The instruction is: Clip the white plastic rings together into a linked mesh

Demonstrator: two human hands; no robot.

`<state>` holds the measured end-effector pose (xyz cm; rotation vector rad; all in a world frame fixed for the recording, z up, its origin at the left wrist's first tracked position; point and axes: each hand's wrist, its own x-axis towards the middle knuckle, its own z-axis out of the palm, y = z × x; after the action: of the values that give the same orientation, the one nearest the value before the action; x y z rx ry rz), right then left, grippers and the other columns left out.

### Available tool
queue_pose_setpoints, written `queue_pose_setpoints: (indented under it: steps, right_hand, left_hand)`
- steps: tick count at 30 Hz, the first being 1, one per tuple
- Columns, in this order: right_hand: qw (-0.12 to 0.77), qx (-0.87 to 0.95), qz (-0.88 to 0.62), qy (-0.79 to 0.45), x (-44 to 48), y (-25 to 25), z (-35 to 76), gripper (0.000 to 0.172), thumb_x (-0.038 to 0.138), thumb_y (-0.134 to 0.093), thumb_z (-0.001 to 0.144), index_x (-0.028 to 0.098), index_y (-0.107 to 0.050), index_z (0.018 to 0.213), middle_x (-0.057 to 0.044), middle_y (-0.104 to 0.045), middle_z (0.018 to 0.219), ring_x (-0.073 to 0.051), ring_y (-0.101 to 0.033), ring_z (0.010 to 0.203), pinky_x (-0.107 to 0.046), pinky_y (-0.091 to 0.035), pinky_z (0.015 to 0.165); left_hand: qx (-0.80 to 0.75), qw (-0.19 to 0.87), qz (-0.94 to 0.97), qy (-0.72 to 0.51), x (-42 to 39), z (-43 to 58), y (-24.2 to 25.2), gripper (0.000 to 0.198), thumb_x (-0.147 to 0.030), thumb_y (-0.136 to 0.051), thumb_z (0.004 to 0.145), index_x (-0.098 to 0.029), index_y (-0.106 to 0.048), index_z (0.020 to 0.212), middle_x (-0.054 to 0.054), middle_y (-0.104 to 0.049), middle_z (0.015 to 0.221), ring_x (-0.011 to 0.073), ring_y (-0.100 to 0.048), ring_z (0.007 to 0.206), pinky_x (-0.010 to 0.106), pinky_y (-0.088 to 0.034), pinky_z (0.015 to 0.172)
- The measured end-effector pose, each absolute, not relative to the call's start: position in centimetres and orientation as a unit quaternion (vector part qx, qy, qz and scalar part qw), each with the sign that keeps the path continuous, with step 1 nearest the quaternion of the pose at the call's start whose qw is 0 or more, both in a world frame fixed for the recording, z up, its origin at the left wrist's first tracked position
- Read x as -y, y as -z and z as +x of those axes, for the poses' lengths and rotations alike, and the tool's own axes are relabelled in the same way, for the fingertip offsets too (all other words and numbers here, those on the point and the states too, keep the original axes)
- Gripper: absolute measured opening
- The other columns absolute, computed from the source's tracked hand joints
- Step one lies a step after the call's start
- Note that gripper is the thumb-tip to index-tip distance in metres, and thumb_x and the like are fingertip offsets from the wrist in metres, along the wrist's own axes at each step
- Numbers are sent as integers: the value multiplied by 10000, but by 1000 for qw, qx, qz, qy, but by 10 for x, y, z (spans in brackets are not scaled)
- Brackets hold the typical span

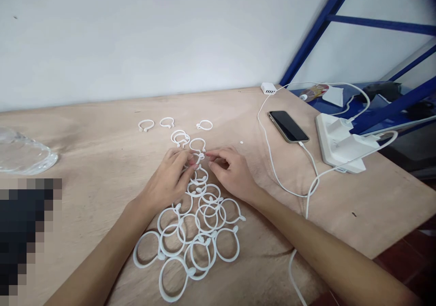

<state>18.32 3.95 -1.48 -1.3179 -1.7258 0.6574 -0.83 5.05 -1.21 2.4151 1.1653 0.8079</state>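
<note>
My left hand pinches a white plastic ring between thumb and fingers, partly hidden behind them. At the ring's small clasp end, the curled fingertips of my right hand meet it from the other side. Below the hands spreads a heap of similar white rings, many overlapping, each with a small knob or clasp. Beyond my fingers lie several more rings, among them an open-ended one at the far left and a closed-looking one farther right.
A phone on a charging cable and a white power strip with plugs occupy the wooden table's right side. A charger block sits at the back edge. Clear plastic lies left. Blue metal framing rises at right.
</note>
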Motion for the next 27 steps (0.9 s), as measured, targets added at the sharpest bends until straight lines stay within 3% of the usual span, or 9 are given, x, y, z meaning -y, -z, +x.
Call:
queue_pose_setpoints:
  steps: [7, 20, 27]
  right_hand:
    - [431, 693, -519, -253, -38, 13, 183, 223, 94, -675, 737, 197, -713, 931, -42, -696, 862, -200, -608, 910, -333, -498, 781]
    - [450, 671, -522, -272, -36, 14, 183, 123, 87, -670, 685, 198, -704, 726, -3, -649, 719, -140, -580, 684, -271, -480, 629]
    - [442, 671, -526, -279, -37, 13, 183, 91, 112, -705, 666, 186, -697, 718, 0, -618, 693, -127, -560, 638, -249, -460, 573]
  left_hand:
    - [-329, 98, 873, -345, -45, -7, 11, 194, -117, -527, 885, -199, -523, 1061, 77, -605, 1198, 223, -496, 1167, 423, -455, 988]
    - [-305, 74, 864, -394, -40, -6, 10, 234, -152, -629, 833, -199, -553, 1049, 84, -651, 1145, 214, -571, 1019, 365, -520, 831]
    - [-303, 74, 865, -393, -40, -7, 12, 269, -142, -632, 830, -184, -558, 1085, 93, -650, 1158, 211, -577, 1016, 366, -513, 850]
